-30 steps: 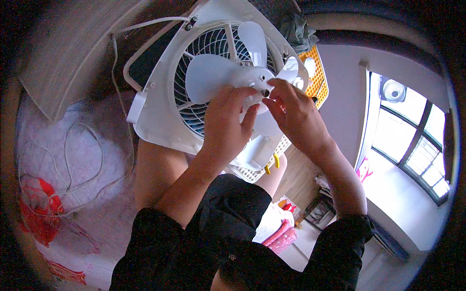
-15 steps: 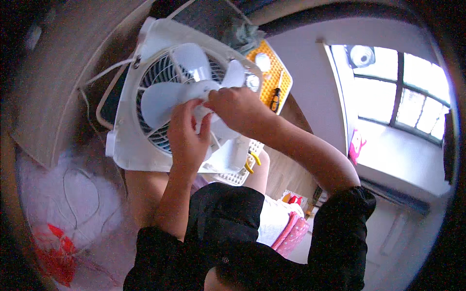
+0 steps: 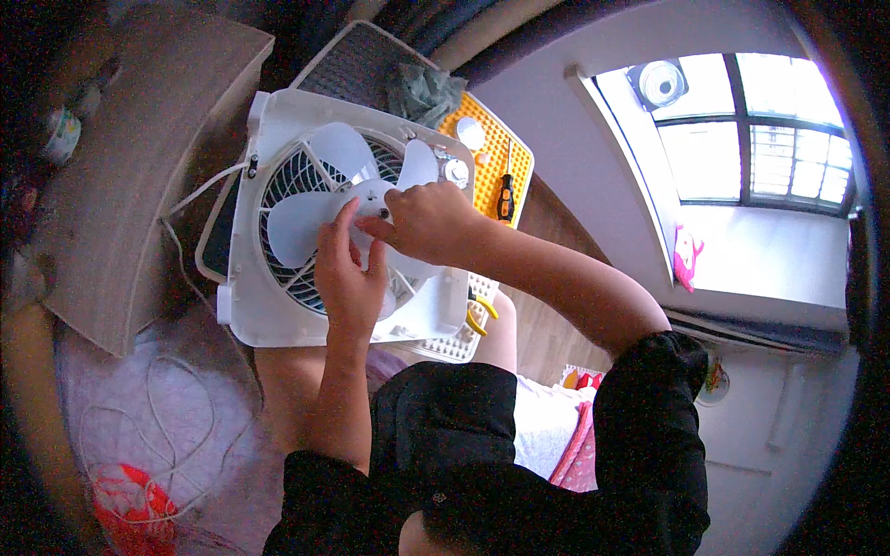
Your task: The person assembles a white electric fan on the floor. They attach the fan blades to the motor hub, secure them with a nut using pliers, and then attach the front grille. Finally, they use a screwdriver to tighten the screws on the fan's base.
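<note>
A white box fan lies across my lap, its front off so that the white blades and round hub are bare. My right hand is bent over the right side of the hub, fingers curled and thumb against its face beside a small dark hole. What lies under those fingers is hidden. From below, my left hand reaches to the hub's lower left; its fingers are stretched and its thumb stands apart, with nothing seen between them.
Right of the fan, a yellow studded mat bears a screwdriver and a round metal part. Yellow-handled pliers rest by my thigh. A wooden cabinet stands left; a white cord runs from the fan. Red plastic lies lower left.
The view has shifted, showing more of the cabinet at left. My hands have moved slightly over the hub, and more of its face shows between them. The blades look unturned.
</note>
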`<act>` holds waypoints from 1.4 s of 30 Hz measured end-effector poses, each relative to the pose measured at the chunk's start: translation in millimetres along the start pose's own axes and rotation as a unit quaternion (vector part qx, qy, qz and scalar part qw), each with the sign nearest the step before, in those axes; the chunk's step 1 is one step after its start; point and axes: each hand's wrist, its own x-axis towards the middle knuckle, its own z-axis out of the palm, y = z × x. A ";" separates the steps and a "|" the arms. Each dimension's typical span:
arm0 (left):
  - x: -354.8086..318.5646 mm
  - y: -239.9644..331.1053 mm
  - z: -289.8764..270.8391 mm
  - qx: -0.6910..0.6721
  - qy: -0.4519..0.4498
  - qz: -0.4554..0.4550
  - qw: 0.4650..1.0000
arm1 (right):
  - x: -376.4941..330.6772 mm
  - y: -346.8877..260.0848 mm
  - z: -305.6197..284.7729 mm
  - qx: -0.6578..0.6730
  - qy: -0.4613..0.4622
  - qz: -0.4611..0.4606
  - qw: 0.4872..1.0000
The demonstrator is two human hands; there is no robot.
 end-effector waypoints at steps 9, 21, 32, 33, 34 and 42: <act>0.5 -3.9 0.4 0.035 0.023 0.042 0.998 | 9.7 16.6 26.3 -0.122 0.034 -0.102 0.987; 0.6 -5.5 0.3 0.014 0.023 0.046 0.999 | 10.1 7.8 12.1 -0.131 0.010 -0.090 0.987; 1.0 -8.2 1.8 0.021 0.036 0.062 0.997 | 6.3 16.4 22.2 -0.085 0.098 -0.103 0.986; 0.9 -8.5 2.4 0.019 0.041 0.062 0.997 | 7.0 16.0 22.4 -0.049 0.140 -0.101 0.984; 1.6 -9.0 3.1 0.017 0.046 0.062 0.997 | 8.1 14.0 19.4 -0.082 0.070 -0.088 0.990; -0.1 -9.6 2.1 0.024 0.036 0.051 0.998 | 13.0 15.0 16.8 -0.158 0.053 -0.161 0.973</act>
